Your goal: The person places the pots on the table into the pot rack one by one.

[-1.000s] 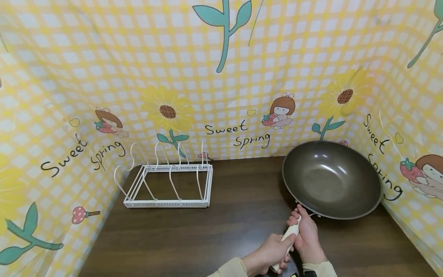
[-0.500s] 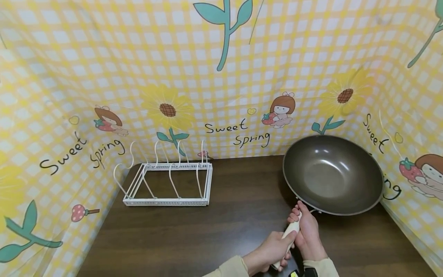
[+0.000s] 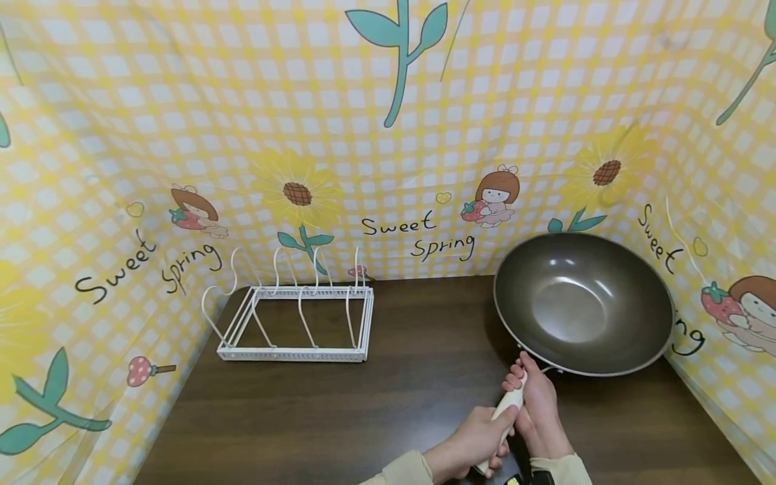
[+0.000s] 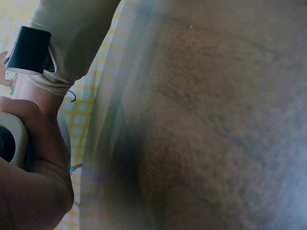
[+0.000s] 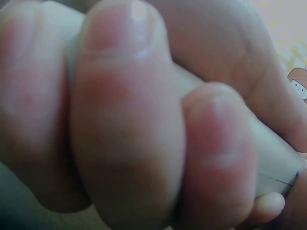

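The head view looks forward and down over the table [image 3: 364,404]. Both wrist views sit tight against the wok handle [image 3: 508,407], their shared ground.

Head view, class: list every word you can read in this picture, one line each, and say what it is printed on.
"Sweet Spring" on the back panel of the yellow checked backdrop, centre.
"Sweet Spring" on its left panel.
"Sweet" on its right panel; the word below is partly hidden by the wok, only "ng" showing.
No text is readable on the wok, its handle or the white rack.
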A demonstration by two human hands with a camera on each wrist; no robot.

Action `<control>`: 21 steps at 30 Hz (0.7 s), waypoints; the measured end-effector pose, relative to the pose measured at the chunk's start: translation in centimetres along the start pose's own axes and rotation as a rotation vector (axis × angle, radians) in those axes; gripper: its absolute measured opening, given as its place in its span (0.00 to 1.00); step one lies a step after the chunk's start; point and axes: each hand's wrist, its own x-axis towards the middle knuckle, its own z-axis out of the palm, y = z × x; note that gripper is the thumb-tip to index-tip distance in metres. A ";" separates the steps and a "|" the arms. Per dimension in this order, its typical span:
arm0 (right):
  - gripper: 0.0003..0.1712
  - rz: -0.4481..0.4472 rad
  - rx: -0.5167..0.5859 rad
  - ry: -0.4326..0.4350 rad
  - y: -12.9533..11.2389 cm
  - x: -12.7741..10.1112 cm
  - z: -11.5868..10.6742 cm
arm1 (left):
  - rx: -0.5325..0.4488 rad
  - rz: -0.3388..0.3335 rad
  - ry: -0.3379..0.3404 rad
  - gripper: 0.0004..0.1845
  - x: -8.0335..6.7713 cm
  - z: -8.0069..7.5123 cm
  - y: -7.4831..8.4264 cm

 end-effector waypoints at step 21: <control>0.15 -0.046 -0.049 0.007 -0.2 -0.3 1.3 | -0.005 0.026 -0.027 0.24 0.2 -0.6 0.4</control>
